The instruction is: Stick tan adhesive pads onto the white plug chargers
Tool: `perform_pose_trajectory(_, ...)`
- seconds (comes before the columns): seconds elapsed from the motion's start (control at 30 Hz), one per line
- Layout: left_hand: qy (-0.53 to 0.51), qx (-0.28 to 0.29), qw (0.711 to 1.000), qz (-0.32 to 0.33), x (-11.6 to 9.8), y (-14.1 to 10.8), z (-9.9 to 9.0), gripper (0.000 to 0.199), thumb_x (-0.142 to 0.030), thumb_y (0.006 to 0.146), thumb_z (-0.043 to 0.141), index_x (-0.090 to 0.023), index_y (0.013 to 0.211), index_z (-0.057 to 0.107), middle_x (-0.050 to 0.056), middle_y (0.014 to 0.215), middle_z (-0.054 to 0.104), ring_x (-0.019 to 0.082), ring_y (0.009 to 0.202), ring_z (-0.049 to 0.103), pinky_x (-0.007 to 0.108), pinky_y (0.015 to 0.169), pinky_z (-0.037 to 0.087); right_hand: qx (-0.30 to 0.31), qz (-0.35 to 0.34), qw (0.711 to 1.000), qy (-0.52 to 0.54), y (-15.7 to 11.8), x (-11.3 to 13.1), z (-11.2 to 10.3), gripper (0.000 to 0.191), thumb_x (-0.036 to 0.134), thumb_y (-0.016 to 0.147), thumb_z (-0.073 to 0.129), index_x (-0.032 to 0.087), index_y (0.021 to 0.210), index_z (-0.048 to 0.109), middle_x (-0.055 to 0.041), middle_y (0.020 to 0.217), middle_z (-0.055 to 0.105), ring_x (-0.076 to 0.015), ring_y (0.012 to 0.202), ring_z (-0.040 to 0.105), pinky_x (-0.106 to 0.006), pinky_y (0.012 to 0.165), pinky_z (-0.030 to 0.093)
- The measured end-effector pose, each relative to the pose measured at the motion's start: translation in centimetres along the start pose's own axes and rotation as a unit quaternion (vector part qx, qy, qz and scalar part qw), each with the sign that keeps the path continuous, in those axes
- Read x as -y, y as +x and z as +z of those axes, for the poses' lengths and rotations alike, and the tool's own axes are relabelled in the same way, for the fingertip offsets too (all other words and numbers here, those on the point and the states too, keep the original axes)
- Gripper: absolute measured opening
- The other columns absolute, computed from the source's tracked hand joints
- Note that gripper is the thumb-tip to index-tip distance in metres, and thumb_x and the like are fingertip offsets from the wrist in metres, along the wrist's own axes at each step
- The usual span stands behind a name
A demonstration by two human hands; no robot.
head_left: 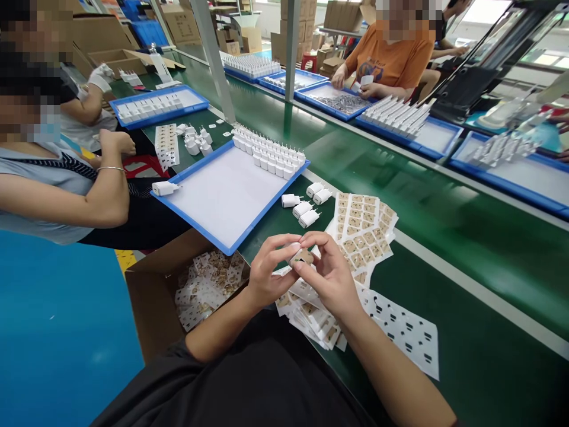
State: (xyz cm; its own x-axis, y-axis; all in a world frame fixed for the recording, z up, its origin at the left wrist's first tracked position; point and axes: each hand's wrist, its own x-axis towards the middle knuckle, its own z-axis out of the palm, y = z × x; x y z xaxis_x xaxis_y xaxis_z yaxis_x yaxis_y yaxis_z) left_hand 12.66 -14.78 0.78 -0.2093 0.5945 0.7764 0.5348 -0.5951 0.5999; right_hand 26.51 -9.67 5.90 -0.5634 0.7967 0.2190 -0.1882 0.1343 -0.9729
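Note:
In front of my body, my left hand [272, 270] and my right hand [331, 279] meet around a small white charger plug [296, 248]. A brown sticker [304, 257] with a dark patch lies against its face. Fingers of both hands pinch it from either side and cover most of it. Beneath and beside my right hand are brown-and-white sticker sheets [362, 228] in an overlapping pile. One white sheet with black marks [406, 329] sticks out to the right. Several loose charger plugs [303, 210] lie on the green table just beyond my hands.
A blue-rimmed tray [231, 246] at the left holds rows of white chargers [267, 155] at its far end. Below the table edge stands a cardboard box [149, 296] with used sheets. Co-workers sit at left and across; more trays [411, 139] line the far side beyond a metal post [291, 50].

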Motion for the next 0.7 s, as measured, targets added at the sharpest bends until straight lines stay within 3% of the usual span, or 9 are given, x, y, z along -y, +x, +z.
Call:
perform_pose_trajectory(0.13,0.045,-0.009,0.996,0.071,-0.1,0.2,0.3,0.053,-0.010,0.082,0.074,-0.026,0.129,0.055,0.010,0.122,0.065,0.023,0.112,0.066,0.042,0.094,0.060,-0.029,-0.006,0.996,0.083,-0.2,-0.7,0.6,0.011,0.018,0.089,0.065,0.028,0.093,0.065,-0.0003,0.102,0.056,-0.0156,0.098,0.057,-0.027,0.083,0.049)
perform_pose_trajectory(0.37,0.065,-0.025,0.992,0.102,-0.3,0.3,0.6,0.049,-0.012,0.084,0.072,-0.026,0.128,0.053,0.010,0.121,0.065,0.022,0.112,0.066,0.044,0.095,0.060,-0.043,0.001,0.989,0.142,-0.6,-1.0,0.9,0.011,0.018,0.089,0.066,0.029,0.090,0.070,-0.0009,0.103,0.058,-0.0163,0.101,0.058,-0.029,0.090,0.048)
perform_pose_trajectory(0.57,0.014,-0.019,0.997,0.075,0.0,0.0,0.1,0.063,-0.009,0.078,0.078,-0.027,0.133,0.053,0.010,0.124,0.063,0.023,0.114,0.065,0.045,0.098,0.058,-0.013,0.035,0.990,0.139,-0.3,-0.6,0.0,0.017,0.016,0.088,0.061,0.028,0.091,0.073,-0.0020,0.106,0.062,-0.0180,0.102,0.060,-0.030,0.085,0.050)
perform_pose_trajectory(0.7,-0.028,-0.009,0.999,0.034,0.0,-0.1,-0.2,0.064,-0.011,0.076,0.081,-0.026,0.132,0.055,0.011,0.124,0.062,0.023,0.114,0.064,0.039,0.092,0.059,0.043,0.019,0.998,0.049,0.2,0.2,-1.0,0.021,0.016,0.087,0.061,0.028,0.102,0.071,-0.0031,0.109,0.064,-0.0200,0.101,0.061,-0.033,0.085,0.051)
